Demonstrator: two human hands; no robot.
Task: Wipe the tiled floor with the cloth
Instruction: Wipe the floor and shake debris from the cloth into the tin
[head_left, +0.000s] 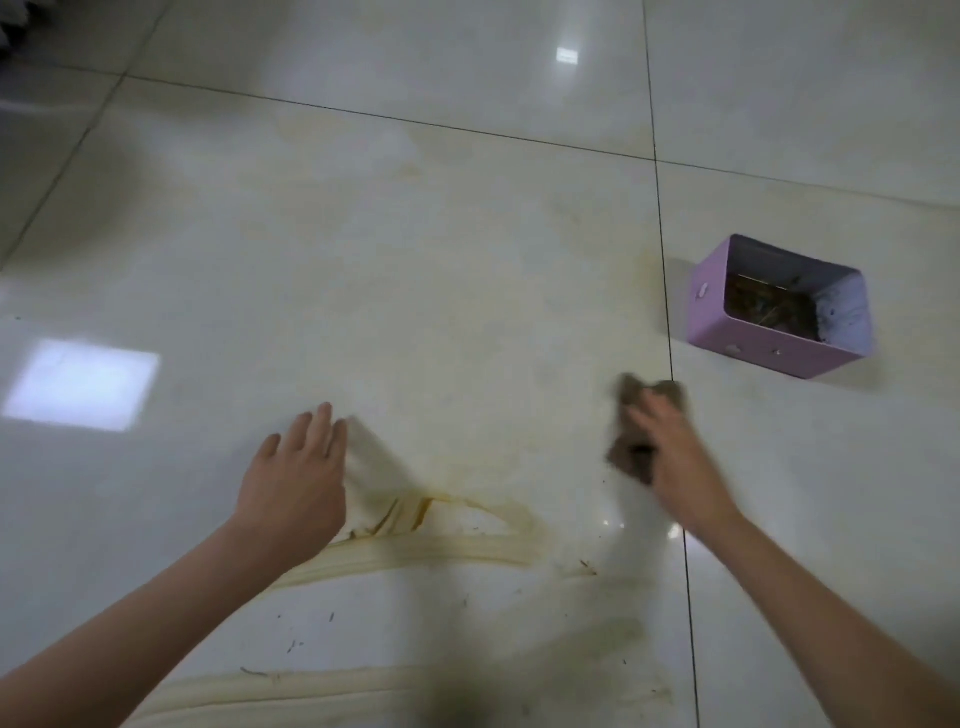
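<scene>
Open, glossy tiled floor (415, 260) stretches ahead of both hands. The blurred right hand (675, 457) grips a crumpled brown cloth (626, 460) at a grout line. The left hand (296, 478) lies flat, fingers straight, on a yellow-stained white cloth (384, 493). A purple box (711, 312) holding debris sits just beyond the right hand.

Indoor room, likely a home: glossy cream floor tiles (467, 234), small purple box (709, 312) on them.

Glossy pale tiled floor (467, 234); bright reflections (83, 384)
</scene>
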